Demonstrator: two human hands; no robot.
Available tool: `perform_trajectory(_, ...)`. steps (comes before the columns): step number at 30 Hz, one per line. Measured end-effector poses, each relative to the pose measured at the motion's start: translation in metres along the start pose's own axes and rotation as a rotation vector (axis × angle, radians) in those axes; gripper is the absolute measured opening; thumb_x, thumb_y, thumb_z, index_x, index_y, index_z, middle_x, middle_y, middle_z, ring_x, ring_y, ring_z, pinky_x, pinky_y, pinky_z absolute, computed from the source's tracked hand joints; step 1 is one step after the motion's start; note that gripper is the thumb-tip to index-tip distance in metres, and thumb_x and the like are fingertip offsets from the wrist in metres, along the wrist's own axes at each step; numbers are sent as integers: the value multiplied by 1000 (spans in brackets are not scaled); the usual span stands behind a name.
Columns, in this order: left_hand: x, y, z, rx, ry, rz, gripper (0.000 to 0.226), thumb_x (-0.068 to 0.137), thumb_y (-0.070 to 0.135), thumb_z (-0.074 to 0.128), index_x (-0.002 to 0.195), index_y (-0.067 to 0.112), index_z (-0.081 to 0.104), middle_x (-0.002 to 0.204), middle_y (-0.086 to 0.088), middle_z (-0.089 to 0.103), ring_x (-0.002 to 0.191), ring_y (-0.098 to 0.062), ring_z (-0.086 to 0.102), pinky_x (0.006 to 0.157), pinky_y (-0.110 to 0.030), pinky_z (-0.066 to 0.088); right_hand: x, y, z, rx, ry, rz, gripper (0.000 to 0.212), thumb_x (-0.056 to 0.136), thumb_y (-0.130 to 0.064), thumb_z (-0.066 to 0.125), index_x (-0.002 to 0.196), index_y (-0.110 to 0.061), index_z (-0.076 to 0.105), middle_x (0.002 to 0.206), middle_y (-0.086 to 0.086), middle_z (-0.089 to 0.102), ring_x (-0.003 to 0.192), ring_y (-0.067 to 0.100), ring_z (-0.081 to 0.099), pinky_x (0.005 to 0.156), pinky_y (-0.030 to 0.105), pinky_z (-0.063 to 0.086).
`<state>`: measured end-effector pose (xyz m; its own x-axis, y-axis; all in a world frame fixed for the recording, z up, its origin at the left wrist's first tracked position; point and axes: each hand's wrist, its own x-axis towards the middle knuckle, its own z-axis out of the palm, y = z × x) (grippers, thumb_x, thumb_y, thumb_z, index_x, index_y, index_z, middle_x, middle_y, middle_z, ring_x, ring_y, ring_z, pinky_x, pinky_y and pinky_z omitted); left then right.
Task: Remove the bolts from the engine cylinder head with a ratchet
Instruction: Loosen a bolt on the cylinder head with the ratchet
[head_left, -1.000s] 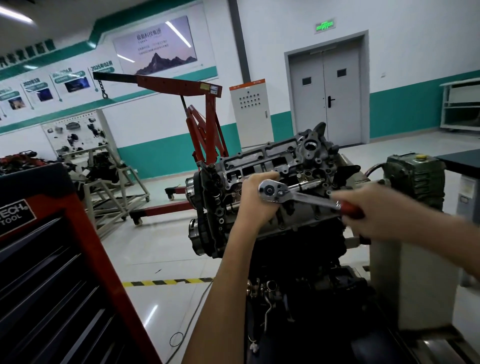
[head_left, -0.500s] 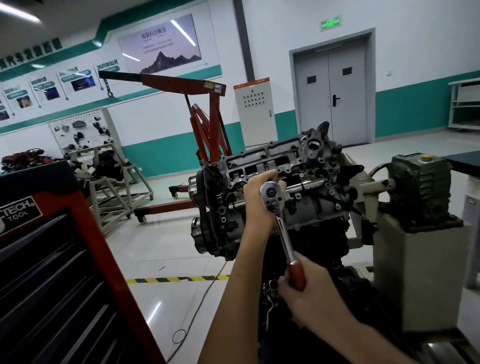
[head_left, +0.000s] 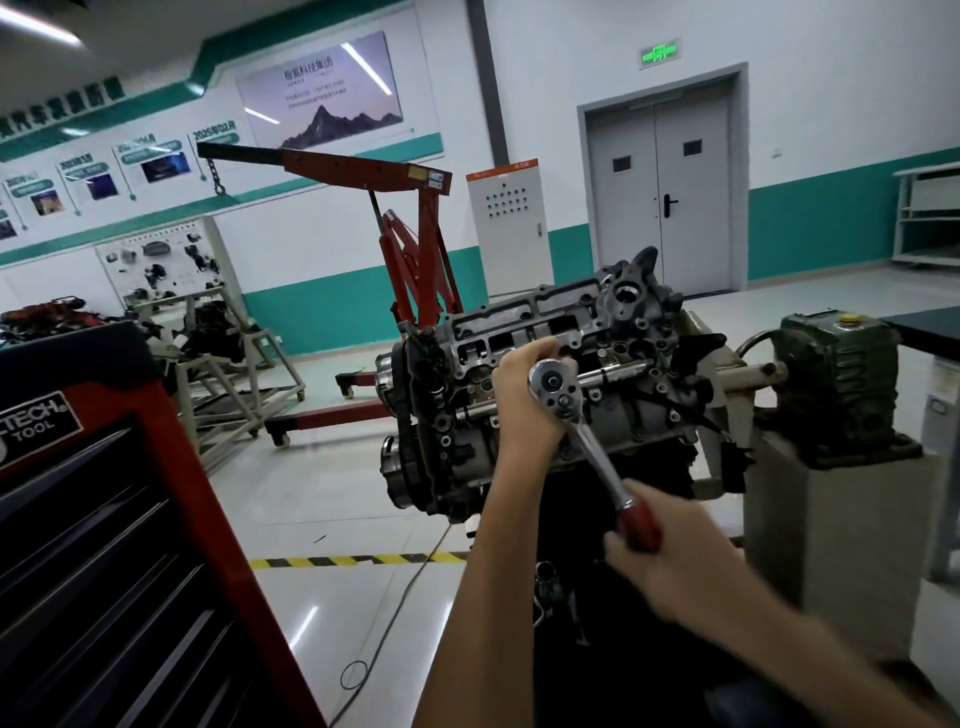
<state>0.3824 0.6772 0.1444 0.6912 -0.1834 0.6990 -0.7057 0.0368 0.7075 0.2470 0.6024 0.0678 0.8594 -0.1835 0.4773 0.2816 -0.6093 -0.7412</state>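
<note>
WORKSHOP: A person's left hand (head_left: 522, 410) curls round the back of the round, polished head of a chrome ratchet (head_left: 597, 457). The right hand (head_left: 675, 566) (slightly blurred) is wrapped tight round the tool's glossy red handle (head_left: 640, 524), and the knurled shaft slants down and to the right. A slim chrome extension bar (head_left: 615, 372) runs from the ratchet's head into the cylinder head (head_left: 524, 325), a rough-cast grey metal block full of pockets and round holes, which sits tilted toward the camera. The bolt at the bar's far end is hidden. Just to the right, a ribbed green gearbox (head_left: 836, 384) sits on a plain grey pedestal (head_left: 831, 545). A red steel engine hoist (head_left: 415, 249) stands behind the engine. A red-and-black tool chest (head_left: 104, 519) fills the left foreground, and yellow-and-black striped tape (head_left: 358, 560) crosses the shiny pale floor (head_left: 311, 493).
</note>
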Motion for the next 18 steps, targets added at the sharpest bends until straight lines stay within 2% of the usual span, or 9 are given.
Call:
perform_trajectory(3, 0, 3, 6, -50, 35, -50, 43, 80, -14, 54, 58, 17, 34, 54, 6, 25, 57, -15, 27, 61, -32, 26, -11, -11, 48, 289, -9, 85, 31, 79, -6, 63, 62, -26, 45, 44, -6, 48, 34, 5, 42, 40, 17, 36)
perform_trajectory(5, -1, 2, 1, -41, 14, -31, 39, 82, -13, 56, 60, 13, 39, 56, 3, 29, 59, -14, 32, 62, -30, 30, -8, -12, 43, 249, -25, 83, 32, 77, -2, 61, 61, -25, 45, 43, -6, 46, 35, 4, 40, 40, 19, 35)
perform_trajectory(8, 0, 1, -14, 24, -101, 45, 33, 80, -13, 58, 57, 6, 43, 57, -3, 33, 59, -13, 34, 61, -31, 32, 12, -3, -22, -99, -144, -63, 26, 74, 4, 59, 64, -18, 50, 45, -7, 48, 37, 4, 42, 39, 18, 33)
perform_trajectory(10, 4, 4, -23, 123, -262, 132, 36, 77, -11, 59, 52, 7, 42, 52, 2, 36, 52, -13, 34, 56, -28, 29, 41, -4, -75, -411, -251, -167, 21, 77, 2, 60, 73, -19, 56, 50, -6, 53, 40, 4, 49, 41, 18, 42)
perform_trajectory(12, 10, 7, -25, 219, -372, 167, 38, 78, -8, 63, 52, 16, 48, 51, 3, 49, 48, -7, 45, 51, -27, 33, 68, -10, -112, -737, -220, -268, 10, 80, -9, 60, 82, -19, 59, 52, -5, 54, 42, 3, 51, 44, 18, 45)
perform_trajectory(13, 11, 8, -23, 247, -378, 173, 35, 78, -5, 65, 53, 16, 50, 53, 1, 52, 49, -8, 49, 51, -26, 35, 76, -11, -122, -848, -164, -317, 7, 80, -14, 61, 85, -19, 60, 51, -6, 53, 43, 1, 50, 43, 15, 40)
perform_trajectory(14, 10, 6, -21, 243, -353, 179, 33, 77, 0, 64, 53, 16, 48, 52, 1, 49, 48, -6, 46, 51, -26, 34, 78, -10, -125, -881, -127, -327, 8, 79, -16, 62, 87, -18, 59, 51, -8, 51, 45, -2, 49, 44, 11, 36)
perform_trajectory(16, 3, 1, -15, 146, -227, 172, 26, 73, 6, 56, 52, 9, 40, 52, 0, 36, 53, -12, 34, 54, -29, 31, 63, 0, -107, -788, -88, -254, 13, 79, -15, 64, 91, -17, 59, 53, -12, 50, 45, -4, 49, 43, 10, 39)
perform_trajectory(18, -5, -5, -6, 49, -79, 141, 27, 75, 5, 54, 55, 5, 36, 56, -2, 30, 60, -14, 29, 55, -36, 34, 31, 11, -59, -514, 23, -159, 16, 76, -9, 66, 90, -13, 60, 50, -13, 45, 40, -1, 48, 44, 6, 38)
